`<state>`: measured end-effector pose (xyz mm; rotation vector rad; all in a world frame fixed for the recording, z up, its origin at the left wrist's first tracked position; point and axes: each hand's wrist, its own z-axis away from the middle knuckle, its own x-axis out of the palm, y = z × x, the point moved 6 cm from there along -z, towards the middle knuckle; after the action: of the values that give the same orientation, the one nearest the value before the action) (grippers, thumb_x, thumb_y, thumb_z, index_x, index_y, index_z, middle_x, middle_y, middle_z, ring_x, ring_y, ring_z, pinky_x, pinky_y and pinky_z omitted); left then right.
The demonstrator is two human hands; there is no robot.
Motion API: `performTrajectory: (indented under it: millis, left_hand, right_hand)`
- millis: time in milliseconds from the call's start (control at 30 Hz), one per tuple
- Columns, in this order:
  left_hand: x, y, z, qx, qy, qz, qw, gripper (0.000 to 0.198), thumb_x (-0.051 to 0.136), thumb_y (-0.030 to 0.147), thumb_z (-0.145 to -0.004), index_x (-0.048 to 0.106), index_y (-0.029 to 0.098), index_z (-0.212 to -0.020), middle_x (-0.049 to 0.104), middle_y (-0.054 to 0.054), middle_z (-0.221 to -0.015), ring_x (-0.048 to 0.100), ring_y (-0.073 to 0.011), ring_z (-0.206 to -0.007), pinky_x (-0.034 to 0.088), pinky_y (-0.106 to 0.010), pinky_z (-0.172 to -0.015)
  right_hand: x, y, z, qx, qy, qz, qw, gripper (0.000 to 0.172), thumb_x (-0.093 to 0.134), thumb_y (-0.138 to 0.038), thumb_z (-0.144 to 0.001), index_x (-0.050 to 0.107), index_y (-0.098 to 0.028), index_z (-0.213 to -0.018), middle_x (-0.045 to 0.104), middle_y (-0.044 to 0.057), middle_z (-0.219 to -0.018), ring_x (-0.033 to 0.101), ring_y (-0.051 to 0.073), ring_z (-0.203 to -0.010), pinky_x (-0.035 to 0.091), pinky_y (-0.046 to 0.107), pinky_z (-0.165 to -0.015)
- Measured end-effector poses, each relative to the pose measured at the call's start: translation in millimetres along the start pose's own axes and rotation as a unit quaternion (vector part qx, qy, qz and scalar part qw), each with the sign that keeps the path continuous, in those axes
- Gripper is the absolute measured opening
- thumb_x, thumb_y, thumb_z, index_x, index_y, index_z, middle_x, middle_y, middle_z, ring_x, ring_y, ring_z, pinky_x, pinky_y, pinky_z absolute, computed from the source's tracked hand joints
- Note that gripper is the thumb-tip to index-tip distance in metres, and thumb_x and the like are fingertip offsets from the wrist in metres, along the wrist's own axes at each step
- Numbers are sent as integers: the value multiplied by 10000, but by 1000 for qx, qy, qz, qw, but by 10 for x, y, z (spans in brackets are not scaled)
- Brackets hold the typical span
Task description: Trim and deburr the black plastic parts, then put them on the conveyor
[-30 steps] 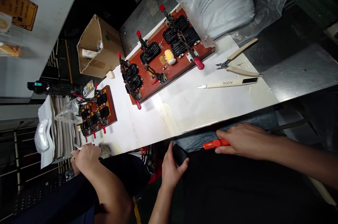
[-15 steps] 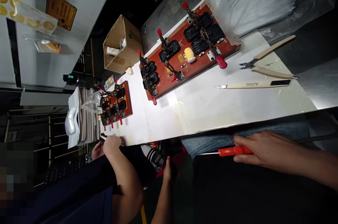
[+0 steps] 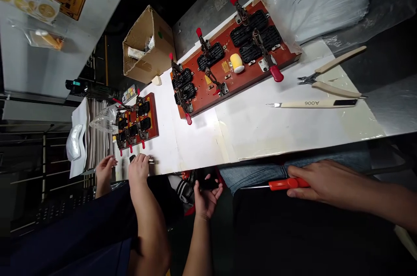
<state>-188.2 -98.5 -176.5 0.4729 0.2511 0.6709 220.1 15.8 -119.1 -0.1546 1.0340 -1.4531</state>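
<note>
Low on the right, my right hand (image 3: 314,180) is wrapped round the orange handle of a screwdriver (image 3: 280,184). Its thin metal shaft points left, over my jeans. My left hand (image 3: 208,200) is below the table edge, palm turned up and fingers curled. A dark piece (image 3: 207,184) seems to lie across its fingers; against the black background its shape is unclear. On the table above stands a red-brown fixture board (image 3: 239,70) with red-tipped toggle clamps and several black plastic parts (image 3: 213,54). A yellow-and-white roller-like piece (image 3: 236,63) sits on the board.
Side cutters (image 3: 332,76) and a craft knife (image 3: 312,104) lie at the table's right. A plastic bag (image 3: 325,2) is behind them. A co-worker's hands (image 3: 138,167) are by a smaller fixture board (image 3: 153,113) at left. A cardboard box (image 3: 159,46) stands at the back.
My left hand has turned and moved up slightly, its palm and fingers now showing. My right hand keeps the screwdriver nearly in place. The co-worker's hands have moved apart.
</note>
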Motion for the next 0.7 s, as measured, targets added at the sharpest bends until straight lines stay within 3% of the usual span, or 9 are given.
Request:
performTrajectory:
  millis: [133,267,400,533,700]
  left_hand:
    - [-43,45,157,-1,-23,-18,1000,647,337,673,-1063,762,220,-1243,801,-121,-1066,783,-302,-999,638,-503,-987]
    - [-218,58,141,3,14,-33,999,647,333,711,-1036,760,230,-1099,807,-99,-1025,779,-298,-965,657,-509,-923]
    - [-325,22,-18,3,73,-53,996,627,376,743,-1060,692,206,-996,769,-84,-1001,758,-242,-962,649,-412,-876]
    - [-344,-158,-126,-40,134,-99,985,595,519,741,-1036,677,172,-1101,693,-33,-916,688,-171,-785,607,-330,-729]
    - [-208,-328,-108,-52,128,-163,977,517,597,628,-1056,685,143,-1213,720,-60,-1004,703,-165,-813,629,-335,-734]
  right_hand:
    - [-121,-74,2,-9,33,2,999,294,548,-538,-1097,631,-271,-1004,733,53,-779,722,310,-709,270,359,-629]
    - [-97,-28,-34,-4,25,-15,1000,409,568,-664,-1050,668,-267,-1045,715,41,-764,716,310,-704,272,341,-619]
    - [-56,9,-57,-11,22,-20,999,432,544,-690,-1049,660,-274,-1036,717,27,-781,706,286,-701,265,321,-613]
    - [-41,5,-54,-23,22,-44,999,427,535,-684,-1051,602,-271,-968,703,-3,-738,676,248,-646,260,316,-598]
    - [-2,36,-46,-18,14,-47,999,403,522,-669,-1060,569,-279,-971,702,-21,-747,676,248,-671,266,312,-609]
